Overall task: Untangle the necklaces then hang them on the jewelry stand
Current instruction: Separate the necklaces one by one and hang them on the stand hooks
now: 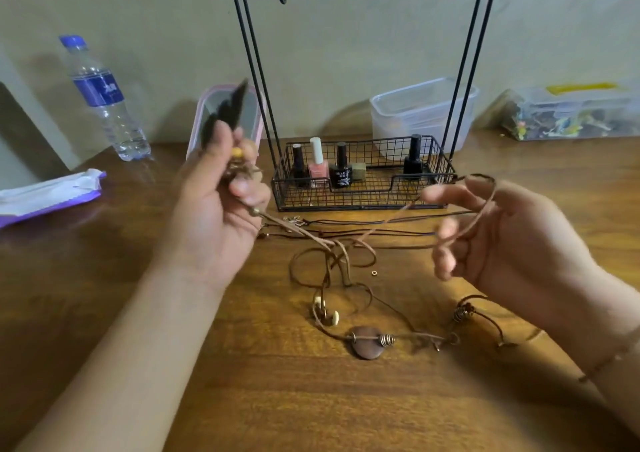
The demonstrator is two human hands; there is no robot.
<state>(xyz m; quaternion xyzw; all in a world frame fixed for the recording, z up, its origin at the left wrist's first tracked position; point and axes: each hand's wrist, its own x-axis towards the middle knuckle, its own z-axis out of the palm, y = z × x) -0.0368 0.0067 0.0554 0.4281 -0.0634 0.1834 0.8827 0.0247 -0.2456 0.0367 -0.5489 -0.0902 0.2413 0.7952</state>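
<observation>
I see a glossy, grained wooden table, a matt black wire jewelry stand, clear plastic water bottle, brown leather-like necklace cords with coiled metal wire beads.

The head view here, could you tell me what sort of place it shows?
Probably a home dressing table: nail polish bottles in the jewelry stand basket, a water bottle, and plastic storage tubs against a plain wall.

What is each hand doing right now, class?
Left hand: grips the feather pendant end of a cord.
Right hand: fingers loosely spread, cord loop draped over them.
</observation>
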